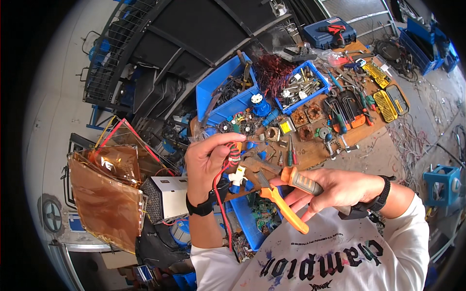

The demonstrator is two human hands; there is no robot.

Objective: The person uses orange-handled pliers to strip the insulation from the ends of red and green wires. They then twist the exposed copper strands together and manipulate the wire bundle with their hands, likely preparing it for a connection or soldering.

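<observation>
In the head view, my left hand (208, 157), a little left of centre, is closed with the index finger out straight, pinching a looped bundle of red and black wires (234, 155) whose tail hangs down past my forearm. My right hand (335, 189), right of centre, is partly curled, some fingers loose, around orange-handled pliers (284, 209) with their handles spread wide. Above my hands, toward the top centre, a deep blue bin (230, 107) holds dark metal pieces and black cable; just right of it, a shallower blue tray (304, 105) is heaped with bolts and metal fittings. Below centre, a third blue container (244, 225) carries green circuit boards (264, 219). At the right, a yellow bit case (384, 106) lies open with small pieces in rows. In the upper right, a red and black drill (336, 34) rests on a dark blue tool case (318, 37).
</observation>
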